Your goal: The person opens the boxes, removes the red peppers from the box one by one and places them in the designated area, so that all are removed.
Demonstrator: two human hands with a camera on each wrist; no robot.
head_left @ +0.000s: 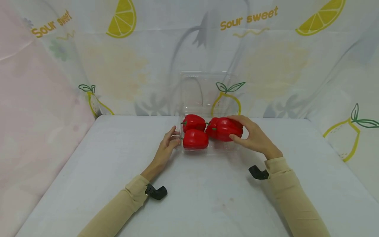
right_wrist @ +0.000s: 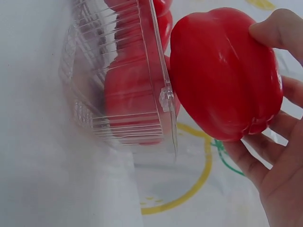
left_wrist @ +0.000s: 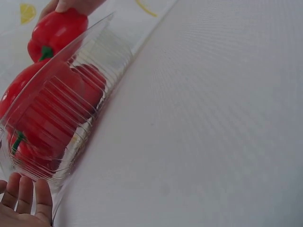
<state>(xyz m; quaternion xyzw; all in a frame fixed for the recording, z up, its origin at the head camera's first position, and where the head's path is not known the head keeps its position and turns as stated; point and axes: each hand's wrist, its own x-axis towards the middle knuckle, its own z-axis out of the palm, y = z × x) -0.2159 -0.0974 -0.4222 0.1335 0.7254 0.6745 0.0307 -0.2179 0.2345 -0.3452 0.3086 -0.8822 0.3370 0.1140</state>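
Observation:
My right hand (head_left: 251, 135) grips a red bell pepper (head_left: 226, 129) between thumb and fingers, over the right part of a clear plastic clamshell box (head_left: 219, 147). In the right wrist view this bell pepper (right_wrist: 225, 73) is at the level of the box rim. Beneath it, partly hidden, lies another red pepper (head_left: 211, 126). Two more red peppers, a rear one (head_left: 193, 122) and a front one (head_left: 195, 139), sit in the left part of the box, green stems pointing left. My left hand (head_left: 167, 144) rests at the box's left side, its fingers relaxed at the wall.
The box's clear lid (head_left: 195, 92) stands raised at the back, against a lemon-printed cloth (head_left: 160, 65). A white tabletop (head_left: 133, 141) lies under the box. Each wrist wears a black camera mount, such as the left mount (head_left: 157, 192).

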